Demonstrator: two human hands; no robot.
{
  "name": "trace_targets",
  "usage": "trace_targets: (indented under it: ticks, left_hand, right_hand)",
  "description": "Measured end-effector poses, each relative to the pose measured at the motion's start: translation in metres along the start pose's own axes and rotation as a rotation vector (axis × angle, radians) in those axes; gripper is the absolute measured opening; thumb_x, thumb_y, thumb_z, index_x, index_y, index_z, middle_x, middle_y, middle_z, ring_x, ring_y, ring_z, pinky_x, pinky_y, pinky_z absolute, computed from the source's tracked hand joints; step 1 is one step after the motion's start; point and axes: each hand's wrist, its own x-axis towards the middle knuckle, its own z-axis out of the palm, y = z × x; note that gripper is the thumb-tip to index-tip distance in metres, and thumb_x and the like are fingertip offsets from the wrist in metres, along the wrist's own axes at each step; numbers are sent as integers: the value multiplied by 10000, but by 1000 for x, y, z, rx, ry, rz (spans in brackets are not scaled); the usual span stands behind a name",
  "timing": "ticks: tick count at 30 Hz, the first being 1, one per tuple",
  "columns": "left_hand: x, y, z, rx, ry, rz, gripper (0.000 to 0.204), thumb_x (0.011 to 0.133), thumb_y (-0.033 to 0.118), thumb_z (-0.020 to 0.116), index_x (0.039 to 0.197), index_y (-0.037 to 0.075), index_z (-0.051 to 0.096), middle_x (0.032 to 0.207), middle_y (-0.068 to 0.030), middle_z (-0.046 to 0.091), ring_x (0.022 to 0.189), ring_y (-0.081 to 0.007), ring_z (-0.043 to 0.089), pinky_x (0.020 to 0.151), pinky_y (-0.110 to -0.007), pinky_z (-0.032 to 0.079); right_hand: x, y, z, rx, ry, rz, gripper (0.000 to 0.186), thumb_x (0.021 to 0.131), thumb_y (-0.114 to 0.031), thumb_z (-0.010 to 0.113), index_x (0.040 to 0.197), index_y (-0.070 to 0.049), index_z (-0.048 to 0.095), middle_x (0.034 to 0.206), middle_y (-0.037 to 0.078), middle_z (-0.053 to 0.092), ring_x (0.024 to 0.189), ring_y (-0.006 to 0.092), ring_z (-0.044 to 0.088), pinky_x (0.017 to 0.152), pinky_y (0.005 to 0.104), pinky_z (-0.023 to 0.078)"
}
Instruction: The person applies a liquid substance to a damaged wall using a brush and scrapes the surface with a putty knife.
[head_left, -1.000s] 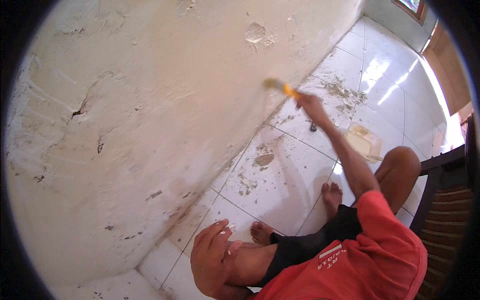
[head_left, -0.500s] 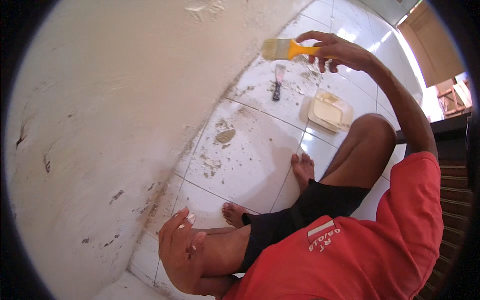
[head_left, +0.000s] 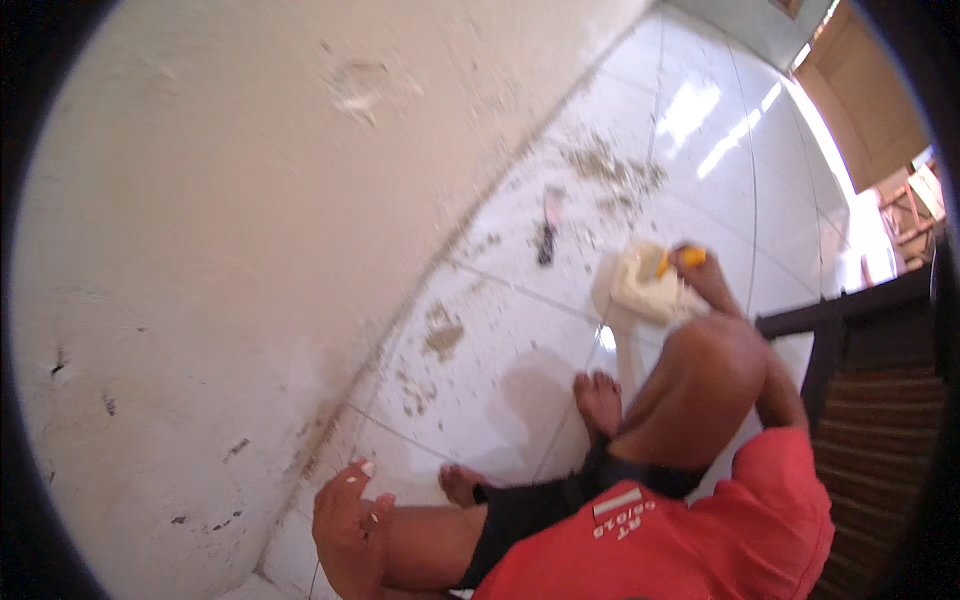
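head view: the brush (head_left: 664, 262) has just changed places. a second ago its bristles were at the wall (head_left: 250, 250), half a second ago you had it raised over the floor, and now it is down at three o'clock, its bristles over the cream-coloured tub (head_left: 638, 303). what that means for the work: no bristle is on the wall at this moment, and the brush is at the container instead. the blur leaves it unclear whether the bristles touch what is in the tub, so i cannot tell if they are taking any up.

your right hand (head_left: 706, 276), also at three o'clock, is grasping the brush by its yellow handle, just beyond your bent right knee. your left hand (head_left: 350, 515) stays at seven o'clock, lying loose over your left knee with the fingers relaxed; i see nothing gripped in it, only a white smear on a fingertip.

the scraper (head_left: 547, 228) lies on the floor (head_left: 520, 415) between one and two o'clock, untouched, with crumbly debris (head_left: 610, 165) beyond it in the same direction.
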Motion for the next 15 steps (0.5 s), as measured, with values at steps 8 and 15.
trace_targets:
  ticks: [8, 15]
  left_hand:
    - [8, 11, -3, 594, 32, 539, 375, 929, 320, 646, 1182, 44, 654, 1226, -171, 647, 1128, -347, 610, 966, -439, 473]
    - [1, 21, 0, 455, 73, 471, 355, 855, 261, 723, 1136, 54, 662, 1159, -166, 671, 1110, -354, 618, 957, -416, 474]
  right_hand:
    - [4, 46, 28, 89, 175, 198, 232, 896, -243, 675, 1006, -39, 672, 739, 34, 631, 637, 114, 585, 590, 284, 501]
    - [6, 51, 28, -123, 121, -80, 161, 845, -157, 691, 900, -6, 672, 733, 76, 656, 663, 151, 599, 631, 332, 495]
